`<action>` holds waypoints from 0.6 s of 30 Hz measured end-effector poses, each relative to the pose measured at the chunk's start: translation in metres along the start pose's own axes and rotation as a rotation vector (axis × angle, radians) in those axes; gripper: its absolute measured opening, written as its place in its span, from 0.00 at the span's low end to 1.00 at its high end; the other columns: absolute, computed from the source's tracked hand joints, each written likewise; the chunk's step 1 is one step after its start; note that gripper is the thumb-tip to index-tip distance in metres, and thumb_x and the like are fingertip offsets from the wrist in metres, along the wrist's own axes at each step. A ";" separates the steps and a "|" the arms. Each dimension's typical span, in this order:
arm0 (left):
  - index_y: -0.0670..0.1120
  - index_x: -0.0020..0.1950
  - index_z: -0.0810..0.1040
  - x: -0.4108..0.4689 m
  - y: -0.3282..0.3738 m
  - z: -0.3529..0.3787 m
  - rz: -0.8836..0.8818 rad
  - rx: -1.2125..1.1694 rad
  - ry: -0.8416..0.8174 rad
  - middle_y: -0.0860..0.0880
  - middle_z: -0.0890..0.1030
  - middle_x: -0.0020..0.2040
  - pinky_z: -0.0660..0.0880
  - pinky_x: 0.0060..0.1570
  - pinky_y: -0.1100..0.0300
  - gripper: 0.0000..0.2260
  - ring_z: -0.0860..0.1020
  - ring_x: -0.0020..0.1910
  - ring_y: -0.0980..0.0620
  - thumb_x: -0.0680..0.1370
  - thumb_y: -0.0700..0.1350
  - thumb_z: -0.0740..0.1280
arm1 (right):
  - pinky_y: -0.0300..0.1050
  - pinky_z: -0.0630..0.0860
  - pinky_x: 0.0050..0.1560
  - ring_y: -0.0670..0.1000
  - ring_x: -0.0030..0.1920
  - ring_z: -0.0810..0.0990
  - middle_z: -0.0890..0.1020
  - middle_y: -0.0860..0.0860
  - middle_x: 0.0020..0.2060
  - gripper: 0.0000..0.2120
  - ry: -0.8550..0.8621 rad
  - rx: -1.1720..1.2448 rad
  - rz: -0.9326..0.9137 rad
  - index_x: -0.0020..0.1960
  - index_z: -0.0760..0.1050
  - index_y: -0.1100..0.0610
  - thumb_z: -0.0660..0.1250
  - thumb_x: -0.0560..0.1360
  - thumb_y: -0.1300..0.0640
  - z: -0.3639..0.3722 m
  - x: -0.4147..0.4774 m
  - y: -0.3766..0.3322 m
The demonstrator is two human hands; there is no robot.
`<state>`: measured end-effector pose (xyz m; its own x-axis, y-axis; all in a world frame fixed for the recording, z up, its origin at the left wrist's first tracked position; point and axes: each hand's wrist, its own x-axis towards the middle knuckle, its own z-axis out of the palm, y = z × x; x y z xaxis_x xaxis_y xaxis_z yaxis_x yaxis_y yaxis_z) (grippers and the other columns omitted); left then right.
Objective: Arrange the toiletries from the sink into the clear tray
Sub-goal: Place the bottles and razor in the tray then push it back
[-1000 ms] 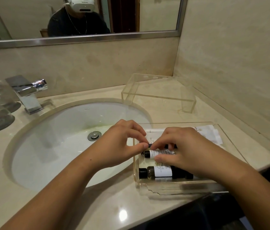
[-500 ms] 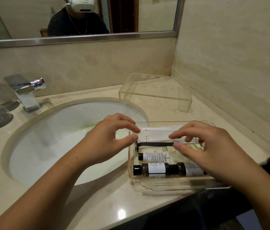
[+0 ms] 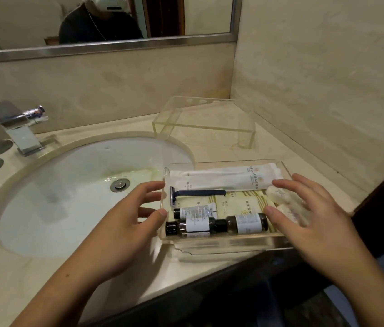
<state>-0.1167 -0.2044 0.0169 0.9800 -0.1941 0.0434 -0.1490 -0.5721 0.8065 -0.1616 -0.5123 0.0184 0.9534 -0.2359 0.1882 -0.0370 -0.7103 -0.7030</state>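
In the head view, both hands have let go of what they were working on. A second ago their fingertips were pinched together over the small tube (image 3: 195, 210) in the middle of the clear tray (image 3: 221, 243). Now the left hand (image 3: 125, 223) lies just outside the tray's left wall with fingers spread and relaxed, its thumb at the wall. The right hand (image 3: 313, 215) is spread over the tray's right end above the wrapped soaps (image 3: 280, 194). Neither hand holds anything, and it is unclear whether either one actually touches the tray.

With the hands apart, the contents show plainly:
- the white wrapped packets (image 3: 228, 179) along the far wall
- the razor (image 3: 198, 192) just in front of them
- flat patterned sachets (image 3: 240, 204) underneath
- two dark bottles (image 3: 193, 226) lying end to end against the near wall

The tray sits on the counter just right of the sink basin (image 3: 68, 197), which shows only its drain (image 3: 120, 185) and no toiletries.

The arranging looks finished or nearly so. The open hands at each end suggest a final straightening or a lift of the tray, perhaps toward the acrylic stand (image 3: 205, 121) behind it.
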 end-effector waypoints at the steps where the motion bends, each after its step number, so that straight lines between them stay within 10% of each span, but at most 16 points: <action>1: 0.69 0.69 0.69 -0.003 0.001 0.002 -0.007 -0.018 0.011 0.67 0.77 0.64 0.77 0.57 0.62 0.20 0.79 0.57 0.69 0.80 0.54 0.67 | 0.46 0.67 0.69 0.49 0.73 0.70 0.68 0.43 0.75 0.24 -0.002 0.013 0.019 0.63 0.76 0.36 0.73 0.68 0.41 0.001 -0.001 0.000; 10: 0.75 0.75 0.51 -0.022 0.022 0.025 0.031 0.045 -0.012 0.76 0.63 0.67 0.69 0.60 0.67 0.43 0.66 0.59 0.80 0.67 0.67 0.73 | 0.55 0.67 0.74 0.46 0.75 0.68 0.63 0.41 0.78 0.46 -0.080 0.128 0.080 0.68 0.68 0.27 0.72 0.51 0.22 -0.004 -0.004 -0.003; 18: 0.71 0.78 0.50 -0.004 0.013 0.003 0.049 0.154 -0.008 0.71 0.66 0.69 0.67 0.53 0.75 0.49 0.66 0.58 0.80 0.65 0.65 0.76 | 0.38 0.60 0.70 0.41 0.73 0.65 0.56 0.37 0.79 0.54 -0.140 0.085 0.035 0.75 0.61 0.30 0.81 0.54 0.35 0.005 -0.002 -0.026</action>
<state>-0.1227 -0.2134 0.0254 0.9700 -0.2312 0.0754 -0.2160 -0.6769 0.7036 -0.1612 -0.4901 0.0325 0.9845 -0.1608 0.0695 -0.0510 -0.6430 -0.7642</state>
